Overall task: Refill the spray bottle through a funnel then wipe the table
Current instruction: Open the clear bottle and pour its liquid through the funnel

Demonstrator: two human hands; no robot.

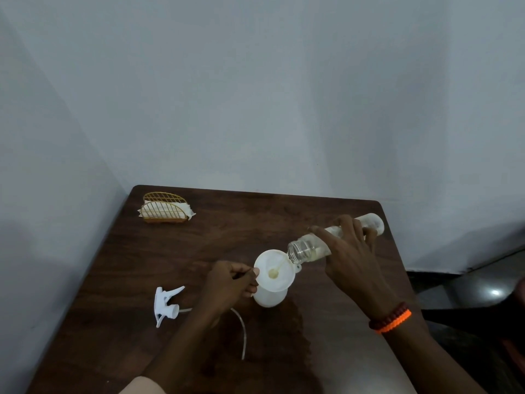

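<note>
Near the middle of the dark wooden table, a little toward its right edge, stands the white spray bottle with a white funnel sitting in its neck. The left hand has its fingers curled and pinches the left rim of the funnel with the thumb and fingertips. The right hand grips a clear refill bottle, tilted with its open threaded mouth just over the right rim of the funnel, and a thin pale yellow liquid runs from it into the funnel's centre. On this wrist there is an orange and dark red bracelet. Left of the spray bottle, toward the left edge, lies the white trigger head on its side, with its thin tube curving toward the near edge. At the far left corner stands a gold wire napkin holder with white napkins in it.
</note>
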